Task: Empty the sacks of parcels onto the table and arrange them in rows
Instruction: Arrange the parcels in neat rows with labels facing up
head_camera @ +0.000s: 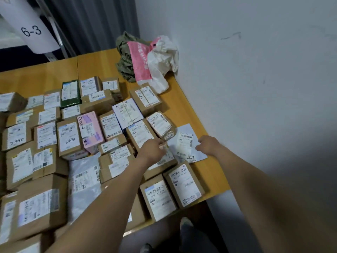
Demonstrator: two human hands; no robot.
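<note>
I'm squaring the mailer (186, 141) lying at the parcels' (69, 137) 3 o'clock by the table (213, 170) edge, R hand (207, 145) pinching its 3 o'clock side, L hand (155, 147) grip can't tell (fingers hidden), and I'm risking dragging it off the edge if R pulls too hard.

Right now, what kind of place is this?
Probably a parcel sorting room: dozens of labelled brown cardboard parcels on a long orange wooden table, and a white paper sign marked 6-3.
</note>
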